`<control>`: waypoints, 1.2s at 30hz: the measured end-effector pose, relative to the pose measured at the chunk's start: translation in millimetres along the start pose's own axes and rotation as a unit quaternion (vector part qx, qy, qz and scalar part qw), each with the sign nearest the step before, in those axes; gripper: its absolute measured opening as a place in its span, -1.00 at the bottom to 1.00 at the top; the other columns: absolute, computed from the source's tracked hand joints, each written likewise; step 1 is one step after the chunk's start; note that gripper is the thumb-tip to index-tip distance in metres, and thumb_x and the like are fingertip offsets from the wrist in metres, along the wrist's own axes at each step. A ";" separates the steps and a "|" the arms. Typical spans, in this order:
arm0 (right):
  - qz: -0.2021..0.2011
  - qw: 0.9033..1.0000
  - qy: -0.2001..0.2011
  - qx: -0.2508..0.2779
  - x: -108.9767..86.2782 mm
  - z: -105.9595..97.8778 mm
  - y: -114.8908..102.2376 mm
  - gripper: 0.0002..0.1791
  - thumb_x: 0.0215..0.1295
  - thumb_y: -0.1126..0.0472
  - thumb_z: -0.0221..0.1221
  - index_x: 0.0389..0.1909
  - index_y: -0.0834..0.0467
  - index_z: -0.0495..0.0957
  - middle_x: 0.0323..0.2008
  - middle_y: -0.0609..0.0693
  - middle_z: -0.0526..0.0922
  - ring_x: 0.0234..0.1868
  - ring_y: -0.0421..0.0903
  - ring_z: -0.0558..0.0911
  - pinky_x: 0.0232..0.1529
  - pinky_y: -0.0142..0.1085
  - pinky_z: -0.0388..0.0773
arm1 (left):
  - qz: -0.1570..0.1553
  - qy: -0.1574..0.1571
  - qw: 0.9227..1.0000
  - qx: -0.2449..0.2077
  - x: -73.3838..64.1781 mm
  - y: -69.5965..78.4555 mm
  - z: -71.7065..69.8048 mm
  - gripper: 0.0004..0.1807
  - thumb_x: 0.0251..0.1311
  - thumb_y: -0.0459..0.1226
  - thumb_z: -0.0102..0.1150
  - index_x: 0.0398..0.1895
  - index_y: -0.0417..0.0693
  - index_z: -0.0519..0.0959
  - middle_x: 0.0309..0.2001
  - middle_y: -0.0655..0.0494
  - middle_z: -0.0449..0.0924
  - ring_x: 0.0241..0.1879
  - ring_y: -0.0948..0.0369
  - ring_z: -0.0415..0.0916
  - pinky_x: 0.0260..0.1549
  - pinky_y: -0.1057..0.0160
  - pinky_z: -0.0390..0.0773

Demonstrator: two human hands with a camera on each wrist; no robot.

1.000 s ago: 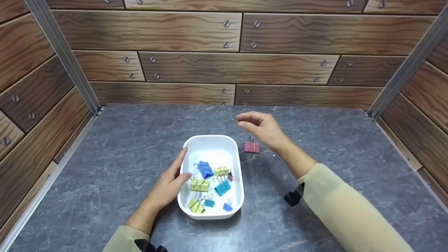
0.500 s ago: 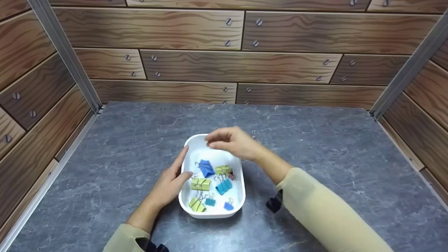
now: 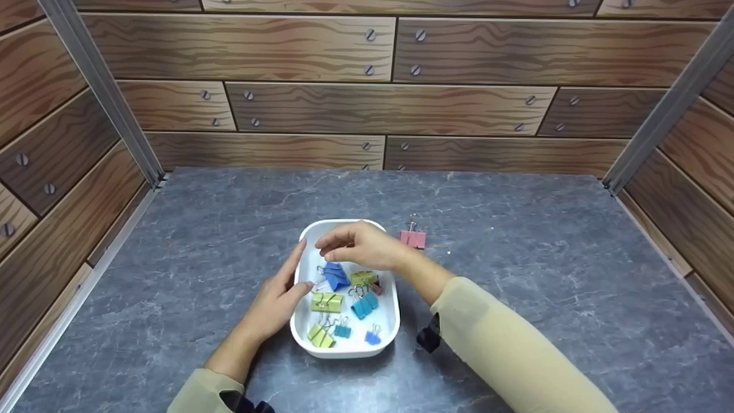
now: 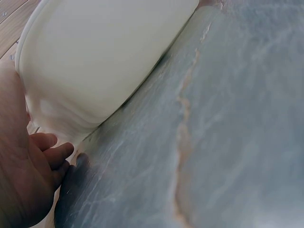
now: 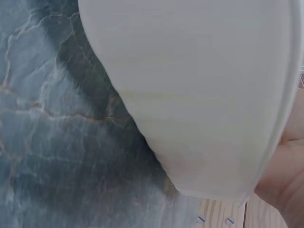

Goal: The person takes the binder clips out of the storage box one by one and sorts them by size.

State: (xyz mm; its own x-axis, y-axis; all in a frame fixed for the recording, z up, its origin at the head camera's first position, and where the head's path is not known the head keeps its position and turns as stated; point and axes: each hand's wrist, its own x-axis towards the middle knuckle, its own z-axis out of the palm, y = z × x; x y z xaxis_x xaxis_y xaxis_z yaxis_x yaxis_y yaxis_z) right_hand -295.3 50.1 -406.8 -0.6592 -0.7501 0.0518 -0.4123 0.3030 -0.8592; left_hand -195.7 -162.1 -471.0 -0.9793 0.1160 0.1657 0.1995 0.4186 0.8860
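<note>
A white tray holds several binder clips in blue, yellow-green, teal and dark red. My left hand grips its left side, thumb over the rim and the other fingers along the outer wall. My right hand hovers over the far half of the tray, thumb and fingers curved with a gap between them and nothing visible there. Just below those fingertips lies the large blue binder clip. Nearer are a yellow-green clip and a teal clip. The right wrist view shows the tray's outer wall.
A pink-red binder clip stands outside the tray on the dark marbled tabletop, just beyond my right wrist. Wood-patterned walls enclose the table at the back and sides.
My right hand has swung left and nearer, from beyond the pink-red clip to over the tray. The left hand, the tray and its clips have stayed in place.
</note>
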 end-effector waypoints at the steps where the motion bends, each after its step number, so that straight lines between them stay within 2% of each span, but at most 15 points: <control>1: 0.002 1.000 -0.003 -0.002 0.0 0.4 1.0 -0.68 0.30 0.21 0.25 0.06 0.17 0.64 -0.09 0.00 0.71 -0.06 -0.18 0.65 -0.01 -0.32 0.54 | 0.000 0.000 1.000 -0.001 -0.1 0.2 -0.1 -0.20 0.28 -0.21 0.12 0.51 0.53 0.05 0.37 0.11 0.31 0.11 0.13 0.46 0.08 0.02 0.43; 10: -0.008 0.998 -0.044 -0.050 -0.4 6.4 4.4 -0.65 0.30 0.21 0.25 0.09 0.20 0.62 -0.10 -0.04 0.71 -0.05 -0.22 0.64 0.02 -0.35 0.51 | 0.005 -0.005 1.000 0.000 -1.4 -1.7 -1.2 -0.19 0.29 -0.22 0.09 0.52 0.52 0.01 0.36 0.02 0.33 -0.03 0.15 0.52 -0.08 0.09 0.53; 14: 0.001 0.996 -0.058 -0.064 -0.1 8.6 3.6 -0.62 0.30 0.20 0.26 0.12 0.19 0.61 -0.11 -0.06 0.72 -0.04 -0.24 0.63 0.01 -0.35 0.51 | 0.007 -0.007 1.000 -0.002 -1.7 -1.8 -1.6 -0.20 0.30 -0.22 0.09 0.52 0.50 0.02 0.38 0.04 0.31 0.00 0.14 0.51 -0.08 0.09 0.53; 19: -0.004 0.995 -0.064 -0.081 1.2 10.0 3.7 -0.62 0.29 0.22 0.26 0.13 0.17 0.61 -0.10 -0.03 0.72 -0.05 -0.25 0.63 0.01 -0.35 0.50 | 0.004 -0.005 1.000 -0.002 -1.4 -2.1 -1.7 -0.21 0.30 -0.21 0.09 0.51 0.51 0.03 0.38 0.11 0.30 0.07 0.11 0.48 -0.02 0.07 0.50; 29: -0.003 0.993 -0.074 -0.096 1.3 11.3 6.1 -0.62 0.29 0.21 0.27 0.12 0.12 0.62 -0.09 -0.11 0.71 -0.06 -0.29 0.61 0.03 -0.35 0.48 | 0.007 -0.005 1.000 -0.003 -1.2 -2.2 -1.1 -0.20 0.30 -0.22 0.09 0.51 0.53 0.01 0.36 0.06 0.33 0.00 0.14 0.52 -0.12 0.12 0.55; 36: -0.001 0.992 -0.072 -0.103 -0.3 10.6 5.8 -0.63 0.26 0.24 0.29 0.11 0.12 0.63 -0.12 -0.09 0.72 -0.09 -0.29 0.62 0.01 -0.35 0.49 | 0.005 -0.001 1.000 0.005 -0.8 0.0 -0.5 -0.20 0.28 -0.20 0.10 0.51 0.52 0.04 0.38 0.05 0.31 0.07 0.08 0.49 -0.05 0.07 0.52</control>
State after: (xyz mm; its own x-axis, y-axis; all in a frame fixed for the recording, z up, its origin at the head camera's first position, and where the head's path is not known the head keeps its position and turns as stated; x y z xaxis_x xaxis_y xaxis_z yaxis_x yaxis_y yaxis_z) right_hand -290.8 45.8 -417.3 -0.5673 -0.8228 -0.0330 -0.5436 0.4043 -0.7356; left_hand -194.9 -162.6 -471.0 -0.9772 0.1218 0.1737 0.2096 0.4272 0.8795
